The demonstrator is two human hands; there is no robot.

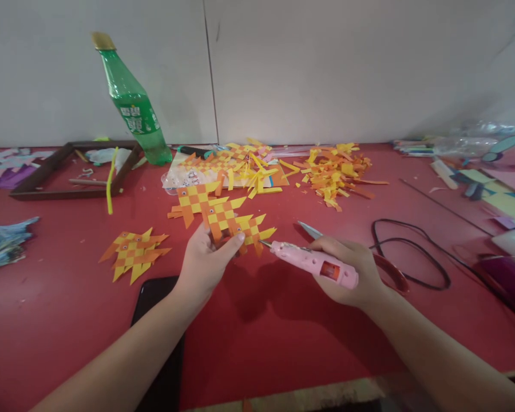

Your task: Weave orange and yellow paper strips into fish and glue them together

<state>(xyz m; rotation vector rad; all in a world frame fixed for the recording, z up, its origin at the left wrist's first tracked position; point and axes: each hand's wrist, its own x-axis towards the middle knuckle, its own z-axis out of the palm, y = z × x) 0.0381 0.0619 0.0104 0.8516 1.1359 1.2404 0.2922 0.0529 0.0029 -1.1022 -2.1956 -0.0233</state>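
Note:
My left hand (210, 257) is closed, thumb and fingers pinching a woven paper fish (252, 229) in yellow and orange checks with a small eye. Two similar woven fish overlap behind it, up and to the left; whether they are joined to it I cannot tell. My right hand (345, 269) is wrapped round a pink glue gun (311, 262), whose metal tip points left at the fish's lower right edge, touching or nearly so. Scissors (311, 230) with red handles show partly behind my right hand. More woven fish (135, 252) lie overlapped on the left.
On the red table (257, 343) lie a black phone (157, 292), a pile of paper strips (337, 169), and a black cord (412, 243) looping at right. A green bottle (133, 109) stands by a brown frame (38, 186). Blue paper pieces (6, 243) are far left.

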